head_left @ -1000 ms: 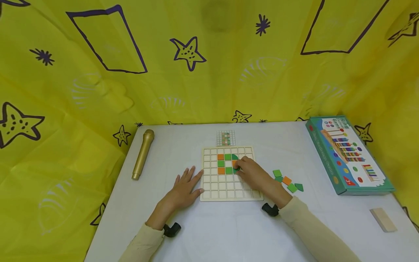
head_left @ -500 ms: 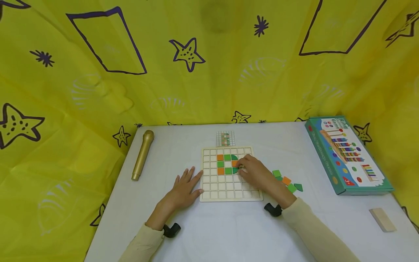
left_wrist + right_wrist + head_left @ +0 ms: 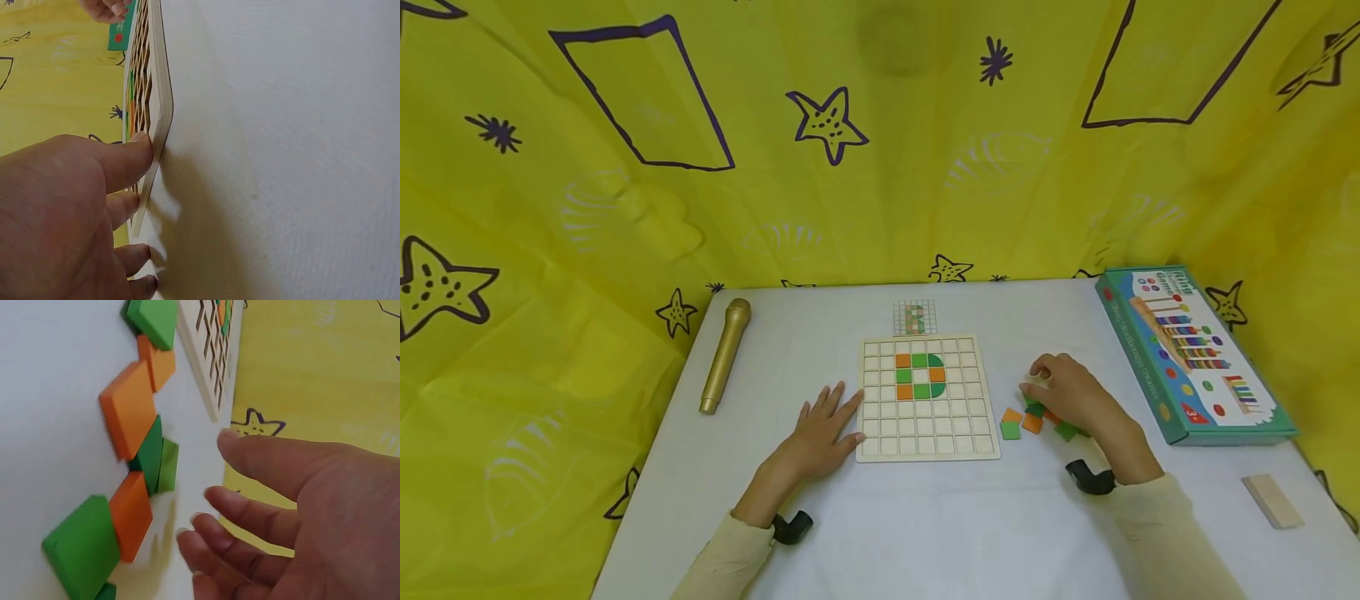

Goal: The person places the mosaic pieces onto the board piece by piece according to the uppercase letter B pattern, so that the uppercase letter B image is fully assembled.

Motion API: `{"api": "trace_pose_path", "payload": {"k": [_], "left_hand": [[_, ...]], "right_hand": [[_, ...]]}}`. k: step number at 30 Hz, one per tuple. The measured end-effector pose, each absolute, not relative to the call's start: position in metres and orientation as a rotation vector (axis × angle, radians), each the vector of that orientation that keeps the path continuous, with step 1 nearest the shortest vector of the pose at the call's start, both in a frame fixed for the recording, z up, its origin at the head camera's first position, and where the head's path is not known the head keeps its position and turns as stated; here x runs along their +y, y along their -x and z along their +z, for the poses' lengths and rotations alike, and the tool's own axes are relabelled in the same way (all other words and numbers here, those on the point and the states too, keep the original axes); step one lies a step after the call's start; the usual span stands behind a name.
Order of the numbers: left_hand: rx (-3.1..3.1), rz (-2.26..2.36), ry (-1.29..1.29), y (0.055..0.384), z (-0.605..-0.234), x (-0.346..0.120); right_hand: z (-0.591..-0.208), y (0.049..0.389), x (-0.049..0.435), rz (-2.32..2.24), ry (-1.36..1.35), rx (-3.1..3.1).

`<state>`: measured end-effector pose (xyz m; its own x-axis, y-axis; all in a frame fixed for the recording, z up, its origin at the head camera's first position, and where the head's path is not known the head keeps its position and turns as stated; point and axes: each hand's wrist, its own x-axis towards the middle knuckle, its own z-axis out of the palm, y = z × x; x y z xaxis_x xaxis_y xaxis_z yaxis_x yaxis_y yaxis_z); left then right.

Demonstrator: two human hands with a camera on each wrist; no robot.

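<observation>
A wooden grid board [image 3: 925, 427] lies mid-table. Orange, green and dark green tiles [image 3: 920, 361] form a ring around one bare cell in its upper half. My left hand [image 3: 817, 433] lies spread beside the board; in the left wrist view its thumb [image 3: 134, 159] touches the board's edge. Loose tiles lie right of the board, among them a light green tile [image 3: 84, 547] and an orange tile [image 3: 130, 409]. Above them hovers my right hand [image 3: 1071, 396], fingers loosely bent and, in the right wrist view, holding nothing. In the head view it partly hides the loose tiles.
Behind the board lies a small pattern card [image 3: 914, 317]. A gold microphone [image 3: 726, 357] lies at the left. On the right are a green game box [image 3: 1195, 358] and a small wooden block [image 3: 1273, 502]. A yellow printed cloth [image 3: 850, 208] hangs behind the table.
My right hand has left the board and moved right, over the loose tiles. The dark green rounded tile it was touching now shows in the ring's near right corner. The left hand stays put.
</observation>
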<state>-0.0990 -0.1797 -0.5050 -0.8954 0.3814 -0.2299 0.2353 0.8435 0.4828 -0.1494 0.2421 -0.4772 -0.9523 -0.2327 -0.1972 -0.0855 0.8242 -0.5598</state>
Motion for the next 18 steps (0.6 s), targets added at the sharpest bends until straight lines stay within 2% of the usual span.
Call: {"api": "trace_pose_path", "payload": {"k": [9,18], "left_hand": [[2.706,0.641,-0.463,0.098,-0.503,-0.18],[2.711,0.638,-0.455,0.097,-0.501,-0.18]], "right_hand": [[-0.489,0.145,0.249,-0.77,0.175,2.711],[-0.5,0.147,0.238,-0.878,0.258,2.75]]}}
